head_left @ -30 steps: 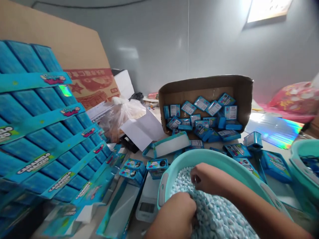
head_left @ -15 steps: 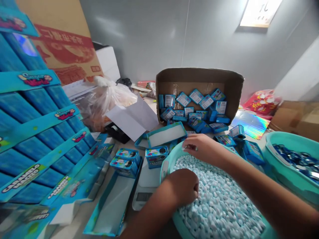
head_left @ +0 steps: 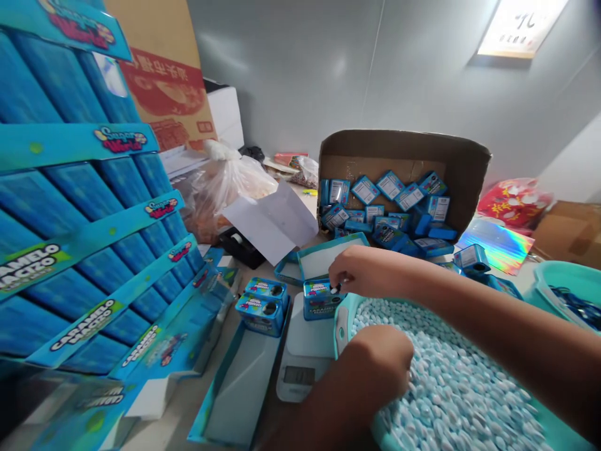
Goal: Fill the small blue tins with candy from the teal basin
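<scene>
A teal basin (head_left: 342, 321) at the lower right is heaped with pale blue and white candies (head_left: 451, 388). My left hand (head_left: 378, 366) rests closed on the near edge of the heap. My right hand (head_left: 364, 270) reaches left past the basin rim, its fingers pinched on a small candy over the hole in the top of a small blue tin (head_left: 320, 299). That tin stands on a white digital scale (head_left: 305, 351). Two more small blue tins (head_left: 263, 304) sit just left of the scale, on an open blue tray (head_left: 235, 394).
Stacked blue display boxes (head_left: 84, 250) fill the left side. A cardboard box (head_left: 404, 169) on its side holds several blue tins at the back. A plastic bag (head_left: 230, 188), white paper (head_left: 272, 222), a holographic sheet (head_left: 498, 244) and a second teal basin (head_left: 568, 294) lie around.
My right hand lifted out of the candies and moved left to the tin on the scale. My left hand stayed on the heap. The camera shifted down and left.
</scene>
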`<action>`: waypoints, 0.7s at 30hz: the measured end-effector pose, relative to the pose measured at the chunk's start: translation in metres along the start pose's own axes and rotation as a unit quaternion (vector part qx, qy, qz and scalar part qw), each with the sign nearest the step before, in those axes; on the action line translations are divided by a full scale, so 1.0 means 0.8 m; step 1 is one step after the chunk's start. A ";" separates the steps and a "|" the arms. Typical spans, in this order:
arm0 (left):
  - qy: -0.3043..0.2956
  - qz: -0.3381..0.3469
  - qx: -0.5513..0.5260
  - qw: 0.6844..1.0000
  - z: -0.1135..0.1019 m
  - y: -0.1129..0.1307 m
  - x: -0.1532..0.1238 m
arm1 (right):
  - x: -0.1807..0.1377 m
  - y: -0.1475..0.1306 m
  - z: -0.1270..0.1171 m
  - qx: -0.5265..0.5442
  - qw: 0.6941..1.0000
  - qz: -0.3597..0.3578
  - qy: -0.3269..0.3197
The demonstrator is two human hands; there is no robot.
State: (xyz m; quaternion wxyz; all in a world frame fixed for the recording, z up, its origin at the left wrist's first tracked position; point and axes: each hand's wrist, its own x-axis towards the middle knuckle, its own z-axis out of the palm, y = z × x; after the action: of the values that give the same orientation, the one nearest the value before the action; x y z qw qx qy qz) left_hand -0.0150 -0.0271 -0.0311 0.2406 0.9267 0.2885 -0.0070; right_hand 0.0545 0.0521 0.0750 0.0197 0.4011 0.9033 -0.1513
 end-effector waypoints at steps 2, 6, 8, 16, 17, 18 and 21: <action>0.045 0.019 0.013 0.999 0.005 -0.001 -0.005 | 0.001 0.004 0.004 0.020 0.999 0.025 0.018; 0.100 0.040 0.039 0.993 0.006 0.000 -0.012 | 0.002 0.010 0.014 0.061 0.996 0.051 0.047; 0.097 0.035 0.040 0.994 0.003 0.002 -0.014 | 0.002 0.011 0.017 0.078 0.994 0.053 0.059; 0.107 0.037 0.046 0.993 -0.006 0.003 -0.013 | 0.004 0.007 0.024 0.133 0.981 0.100 0.097; 0.105 0.037 0.047 0.993 -0.007 0.003 -0.013 | 0.004 0.005 0.025 0.139 0.979 0.106 0.104; 0.102 0.036 0.047 0.993 -0.008 0.003 -0.013 | 0.003 0.004 0.025 0.144 0.977 0.107 0.112; 0.077 0.032 0.052 0.995 -0.013 0.006 -0.013 | -0.015 0.002 0.021 0.122 0.976 0.098 0.150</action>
State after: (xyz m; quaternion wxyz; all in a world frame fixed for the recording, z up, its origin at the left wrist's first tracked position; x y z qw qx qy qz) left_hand -0.0225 -0.0317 -0.0183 0.1697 0.9444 0.2757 0.0567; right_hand 0.0626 0.0399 0.0603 -0.1505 0.5053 0.8270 -0.1953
